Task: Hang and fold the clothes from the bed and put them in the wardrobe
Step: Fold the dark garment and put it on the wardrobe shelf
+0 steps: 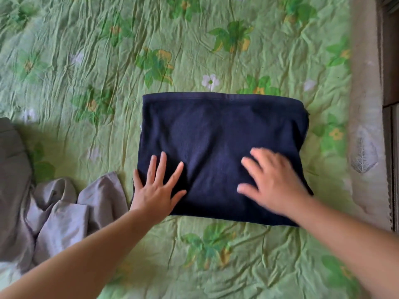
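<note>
A dark navy garment (216, 130) lies folded into a neat rectangle on the green flowered bedspread (86, 61). My left hand (157, 188) rests flat on its near left corner, fingers spread and straight. My right hand (272, 182) lies flat on its near right part, fingers straight and slightly blurred. Neither hand grips the cloth.
A crumpled grey garment (58, 210) lies on the bed to the left of the navy one, reaching to the left edge of view. The bed's right edge with a pale leaf-patterned cover (364, 147) runs down the right side, with dark furniture (391, 61) beyond it.
</note>
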Available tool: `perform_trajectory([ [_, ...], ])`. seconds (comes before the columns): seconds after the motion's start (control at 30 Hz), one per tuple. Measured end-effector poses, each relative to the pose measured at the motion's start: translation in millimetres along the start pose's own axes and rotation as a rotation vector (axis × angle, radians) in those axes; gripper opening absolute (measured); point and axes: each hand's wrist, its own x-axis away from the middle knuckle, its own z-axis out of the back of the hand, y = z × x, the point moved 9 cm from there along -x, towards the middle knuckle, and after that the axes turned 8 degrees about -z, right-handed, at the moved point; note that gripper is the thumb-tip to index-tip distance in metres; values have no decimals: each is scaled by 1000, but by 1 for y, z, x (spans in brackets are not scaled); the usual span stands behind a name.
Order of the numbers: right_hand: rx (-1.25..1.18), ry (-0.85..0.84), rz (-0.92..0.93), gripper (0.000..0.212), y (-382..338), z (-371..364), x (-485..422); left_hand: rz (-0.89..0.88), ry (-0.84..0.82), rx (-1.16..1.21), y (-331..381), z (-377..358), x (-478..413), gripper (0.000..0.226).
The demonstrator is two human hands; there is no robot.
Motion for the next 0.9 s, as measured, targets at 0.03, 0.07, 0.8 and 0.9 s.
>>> perform_trajectory([
  [0.03,45,-102,45,85,-14,-22,28,-28,-6,-22,5,-3,10,75],
  [0.07,86,-177,63,93,-21,-39,52,-60,-6,-46,9,-5,19,78],
  [0.8,-23,-8,-9,59,-59,-29,56,-225,195,17,73,25,14,61],
  [0.9,3,-57,-86,73,-68,-62,25,-191,140,-37,92,-2,-23,65],
])
